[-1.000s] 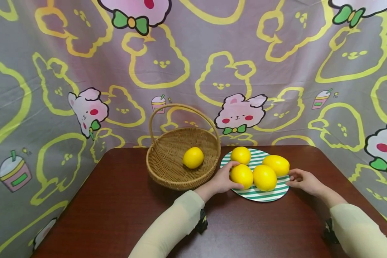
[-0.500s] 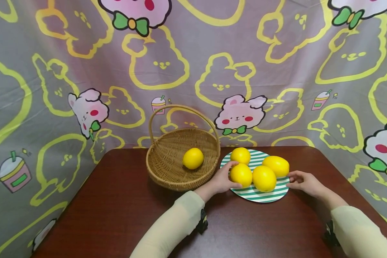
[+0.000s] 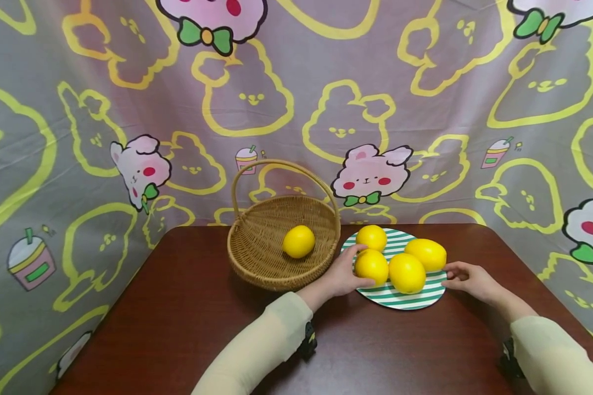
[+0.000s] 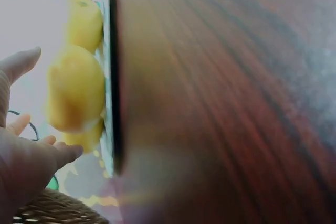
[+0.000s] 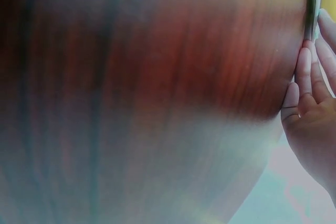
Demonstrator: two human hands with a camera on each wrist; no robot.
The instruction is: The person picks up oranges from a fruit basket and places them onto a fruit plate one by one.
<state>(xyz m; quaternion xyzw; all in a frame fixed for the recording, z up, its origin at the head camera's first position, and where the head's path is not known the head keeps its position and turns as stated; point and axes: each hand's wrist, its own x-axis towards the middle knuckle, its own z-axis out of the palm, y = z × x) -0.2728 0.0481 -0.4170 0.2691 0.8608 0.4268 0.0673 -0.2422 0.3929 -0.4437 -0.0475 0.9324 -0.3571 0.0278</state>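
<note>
Several yellow lemons lie on a round plate with green and white stripes. My left hand reaches round the front-left lemon from its left side. In the left wrist view its thumb and fingers are spread, with a gap between thumb and fruit. My right hand is at the plate's right edge, beside the rear-right lemon. Its fingertips reach the rim in the right wrist view; whether they press on it I cannot tell. The front-right lemon and the rear-left lemon sit untouched.
Left of the plate, a wicker basket with a tall handle tilts toward me and holds one lemon. Both stand on a dark red-brown wooden table. A cartoon-printed cloth hangs behind and at both sides.
The view has shifted slightly. Both hands, the lemons, the plate and the basket keep practically the same places relative to one another.
</note>
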